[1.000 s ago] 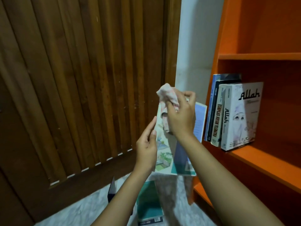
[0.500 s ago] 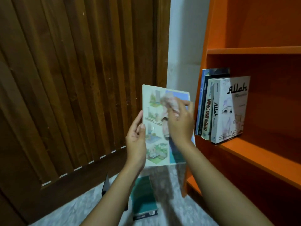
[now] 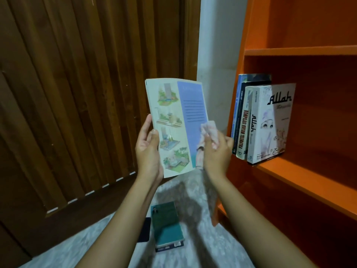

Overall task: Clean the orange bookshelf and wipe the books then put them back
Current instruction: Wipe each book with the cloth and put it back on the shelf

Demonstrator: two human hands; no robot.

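I hold a thin illustrated book point(image 3: 173, 120) upright in front of me, its cover showing small garden pictures and a lilac panel. My left hand point(image 3: 148, 149) grips its left edge near the bottom. My right hand point(image 3: 216, 151) presses a crumpled pale cloth point(image 3: 209, 129) against the book's right edge. The orange bookshelf point(image 3: 301, 175) stands at the right. Several books point(image 3: 264, 120) stand upright at the left end of its middle shelf, the outermost a white one titled "Allah".
A dark wooden slatted door point(image 3: 87, 93) fills the left. A white wall strip point(image 3: 218, 45) lies between door and shelf. On the marbled floor point(image 3: 193, 192) below lie a teal book point(image 3: 166, 225) stacked on another and a dark flat object point(image 3: 144, 230).
The book has been raised and turned more upright, its whole cover now facing me. My right hand with the cloth slid down from the top of the cover to its right edge.
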